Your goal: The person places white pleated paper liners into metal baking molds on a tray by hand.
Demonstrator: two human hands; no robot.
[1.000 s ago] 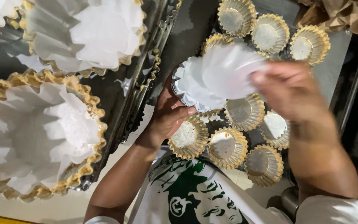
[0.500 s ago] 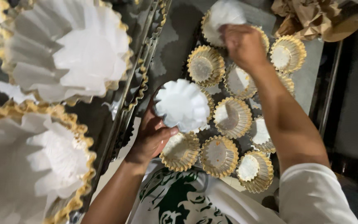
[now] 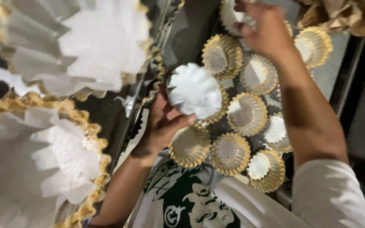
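Change: half a second ago the right hand (image 3: pixel 263 31) was already at the far end of the tray (image 3: pixel 336 69); a second ago it was close over the stack in front of the chest. It has gone from the stack to the far row, carrying one white liner with it.
Meaning: one liner has left the stack and is being set into a gold cup at the far end (a judgement from the hand's position, the cup under it is mostly hidden).
Left hand: the left hand (image 3: pixel 163 124) is closed on a stack of white fluted paper liners (image 3: pixel 194 90), thumb on the near edge, fingers behind and below. The stack is raised above the tray's near-left cups, tilted towards the camera.
Right hand: fingers curled down on a single white liner (image 3: pixel 233 14) at the top edge of the view; grip closed, though how firmly I cannot tell.
Liner relative to grip: the single liner shows just left of and under the fingertips, touching them.
Gold foil cups: about ten gold-rimmed baking cups (image 3: pixel 246 114) sit close together on the tray, several with white liners in, several bare.
Around: large blurred fluted liners with gold edges (image 3: pixel 34 156) fill the left foreground; crumpled brown paper (image 3: pixel 343 14) lies at top right.
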